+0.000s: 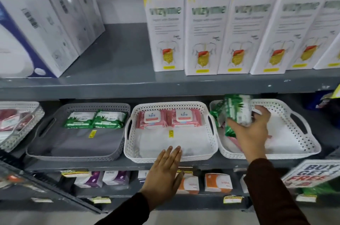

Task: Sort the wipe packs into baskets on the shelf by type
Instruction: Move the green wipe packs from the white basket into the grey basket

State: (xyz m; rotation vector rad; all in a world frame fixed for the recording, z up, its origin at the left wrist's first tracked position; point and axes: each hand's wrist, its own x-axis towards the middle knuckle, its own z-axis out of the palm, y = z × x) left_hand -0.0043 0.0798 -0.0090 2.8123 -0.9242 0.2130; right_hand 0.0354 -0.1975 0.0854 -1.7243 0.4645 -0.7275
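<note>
Three baskets stand side by side on the middle shelf. The grey basket (46, 143) on the left holds two green wipe packs (94, 119) at its back. Two pink wipe packs (168, 118) lie at the back of the middle white basket (132, 153). The right white basket (301, 143) contains more green packs (217, 112) and something pink at its left side. My right hand (252, 131) grips a green wipe pack (239, 110), lifted and tilted above that basket. My left hand (163, 171) is flat, fingers apart, against the front rim of the middle basket.
A further clear basket (20, 129) with dark red packs sits at the far left. Tall white and yellow boxes (202, 22) and white cartons (46, 27) fill the shelf above. Small boxes (217, 182) line the shelf below, and a promo sign (312, 173) juts out at lower right.
</note>
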